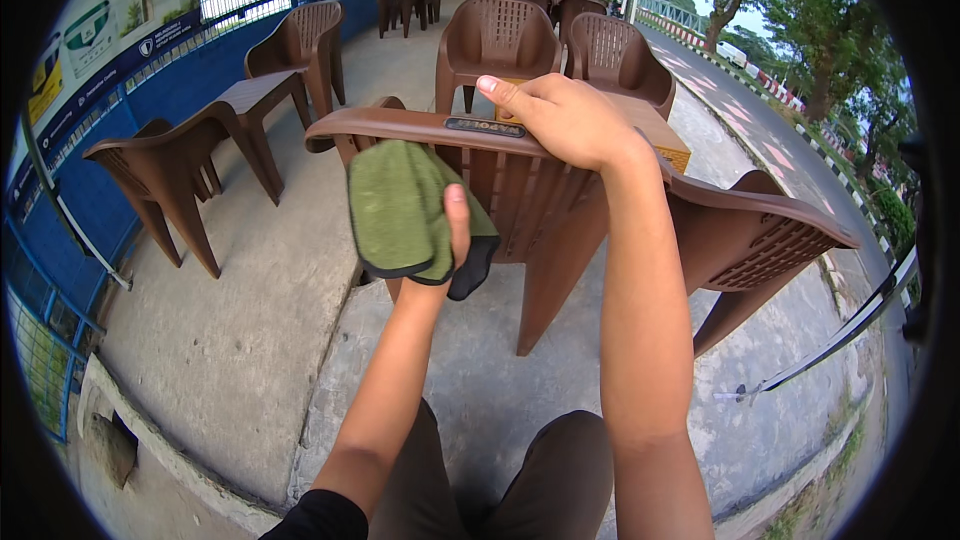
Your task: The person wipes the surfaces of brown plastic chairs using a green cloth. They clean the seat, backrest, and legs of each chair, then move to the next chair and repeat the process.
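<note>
A brown plastic armchair (517, 195) stands right in front of me, its slatted back turned towards me. My left hand (457, 225) holds a green cloth with dark edging (397, 210) against the left part of that back; the cloth hides most of the fingers. My right hand (574, 120) rests over the top rail, its thumb pointing left and its fingertips hidden behind the rail. A dark plate with raised lettering (485, 127) is set in the rail between the hands.
At the right, a second brown chair (757, 240) stands close by. A low table (645, 124) and more chairs (499, 37) are beyond. On the left are another chair (165, 165), a small table (259, 90) and a blue wall (97, 195). A road (720, 75) runs along the right.
</note>
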`<act>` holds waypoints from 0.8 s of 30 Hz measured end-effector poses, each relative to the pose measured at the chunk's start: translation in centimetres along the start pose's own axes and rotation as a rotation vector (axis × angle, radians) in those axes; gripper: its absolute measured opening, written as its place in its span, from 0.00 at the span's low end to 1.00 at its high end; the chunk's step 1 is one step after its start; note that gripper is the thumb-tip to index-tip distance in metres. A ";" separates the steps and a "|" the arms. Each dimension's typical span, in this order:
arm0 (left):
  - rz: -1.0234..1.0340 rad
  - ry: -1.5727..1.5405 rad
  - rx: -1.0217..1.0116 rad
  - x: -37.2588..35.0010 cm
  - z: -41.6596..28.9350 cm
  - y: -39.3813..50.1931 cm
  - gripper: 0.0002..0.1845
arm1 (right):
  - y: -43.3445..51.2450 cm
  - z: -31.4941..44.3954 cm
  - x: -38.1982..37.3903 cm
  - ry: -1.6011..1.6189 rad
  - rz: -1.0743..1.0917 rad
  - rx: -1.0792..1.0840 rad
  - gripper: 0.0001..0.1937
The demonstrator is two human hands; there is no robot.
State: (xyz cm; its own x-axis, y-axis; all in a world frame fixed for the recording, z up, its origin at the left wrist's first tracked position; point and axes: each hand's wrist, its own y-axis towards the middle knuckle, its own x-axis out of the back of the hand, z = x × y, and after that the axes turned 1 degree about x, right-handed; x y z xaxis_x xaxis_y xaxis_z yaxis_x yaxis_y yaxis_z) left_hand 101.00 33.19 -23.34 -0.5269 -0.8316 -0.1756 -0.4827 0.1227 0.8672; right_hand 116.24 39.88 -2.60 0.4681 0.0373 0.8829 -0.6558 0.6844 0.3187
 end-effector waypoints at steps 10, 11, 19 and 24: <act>0.084 0.251 0.075 0.6 6.3 -5.1 0.26 | -0.4 0.8 0.1 -0.033 -0.042 -0.042 0.48; 0.085 0.182 0.137 0.6 7.1 -6.7 0.26 | -0.5 0.9 0.1 -0.052 -0.061 -0.066 0.48; 0.512 0.470 0.690 3.5 10.2 -18.7 0.34 | -0.7 1.1 0.4 -0.059 -0.023 -0.068 0.49; 0.630 0.516 0.695 5.5 11.4 -20.1 0.41 | -0.2 0.8 0.1 -0.030 -0.039 -0.073 0.49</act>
State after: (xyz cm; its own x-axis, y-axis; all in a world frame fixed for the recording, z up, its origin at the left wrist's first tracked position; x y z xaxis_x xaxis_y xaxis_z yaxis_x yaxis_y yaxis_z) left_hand 99.81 32.33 -47.01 -0.5394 -0.6196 0.5702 -0.6055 0.7560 0.2487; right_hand 115.99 39.14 -2.32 0.4736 -0.0120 0.8806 -0.5917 0.7363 0.3283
